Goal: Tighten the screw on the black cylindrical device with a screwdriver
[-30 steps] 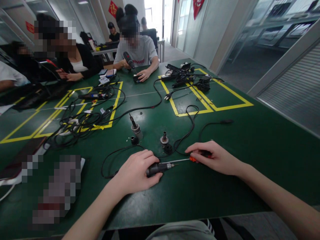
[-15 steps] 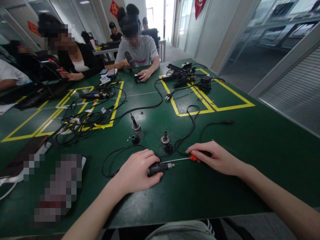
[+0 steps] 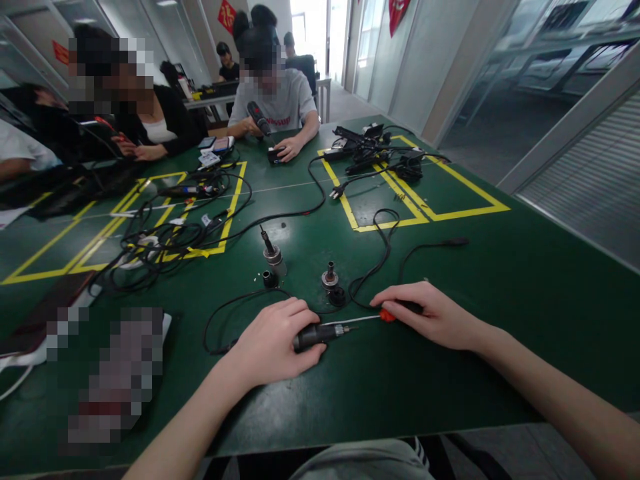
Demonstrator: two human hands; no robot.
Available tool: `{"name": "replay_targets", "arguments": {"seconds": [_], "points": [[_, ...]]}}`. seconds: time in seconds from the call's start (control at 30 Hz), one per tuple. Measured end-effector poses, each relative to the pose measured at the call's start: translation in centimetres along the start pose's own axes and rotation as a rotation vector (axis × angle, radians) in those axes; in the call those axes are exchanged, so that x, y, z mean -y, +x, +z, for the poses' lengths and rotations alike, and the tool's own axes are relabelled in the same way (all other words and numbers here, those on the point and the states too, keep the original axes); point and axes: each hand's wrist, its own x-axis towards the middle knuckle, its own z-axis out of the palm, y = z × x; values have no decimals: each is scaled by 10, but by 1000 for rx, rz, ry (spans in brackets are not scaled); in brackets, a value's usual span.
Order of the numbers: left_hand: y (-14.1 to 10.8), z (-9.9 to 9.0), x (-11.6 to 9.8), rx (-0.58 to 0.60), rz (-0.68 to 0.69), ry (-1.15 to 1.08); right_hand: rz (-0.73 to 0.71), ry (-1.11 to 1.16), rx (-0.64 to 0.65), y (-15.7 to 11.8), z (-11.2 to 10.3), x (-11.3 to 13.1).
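Note:
On the green table, my left hand (image 3: 277,340) is wrapped round a black pen-shaped electric tool (image 3: 320,335), whose metal tip points right. My right hand (image 3: 430,313) closes on the red handle of a screwdriver (image 3: 386,315); its thin shaft runs left, behind the black tool. Beyond my hands stands a metal cylinder with a spindle (image 3: 273,257), a small black ring (image 3: 270,279) beside it. A round metal part with a short tube (image 3: 330,277) stands further right, next to a black cap (image 3: 337,296).
Tangled black cables (image 3: 150,247) lie at the left, and more cables with adapters (image 3: 367,150) at the back. A pixelated object (image 3: 117,377) is at the near left. Across the table (image 3: 550,300), a person (image 3: 275,100) holds a drill (image 3: 259,119); another person (image 3: 160,123) sits left.

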Motion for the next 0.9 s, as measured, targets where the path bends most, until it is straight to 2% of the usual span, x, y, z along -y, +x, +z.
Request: {"name": "replay_targets", "arguments": {"seconds": [0.13,0.37,0.77,0.9], "points": [[0,0,1,-3,3,-8,5,30,11,-1,0,0],[1,0,0,-1,1,-10,-61,43,-61,-2,0,0],[0,0,0,-4,1,-10,-80,31,-24,-2,-2,-3],[-1,0,0,-6,8,-7,-129,71,-74,-3,-3,-5]]}}
